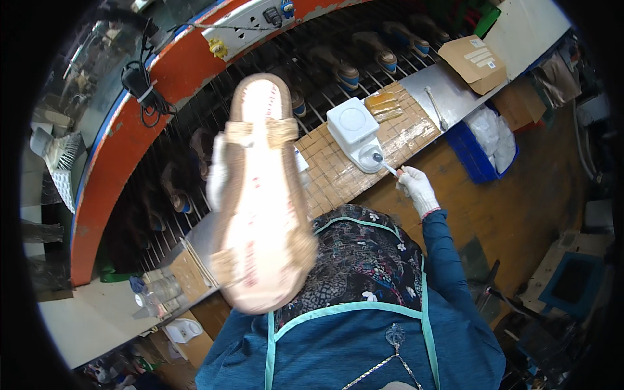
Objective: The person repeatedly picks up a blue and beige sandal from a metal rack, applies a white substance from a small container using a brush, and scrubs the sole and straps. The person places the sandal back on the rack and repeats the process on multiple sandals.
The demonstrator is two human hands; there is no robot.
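Close in front of me, a sandal with tan straps and a pale insole is held up, smeared by motion. My left hand, in a white glove, grips it from behind; most of that hand is hidden by the sandal. My right hand, also gloved in white, is closed round the thin handle of a brush. The brush's head dips into the round mouth of a white plastic pot, which stands on a brown, grid-patterned board.
A yellowish block lies behind the pot. Farther right are a second brush, a cardboard box and a blue bin of white material. Shoes stand on a metal-rod rack behind an orange rim.
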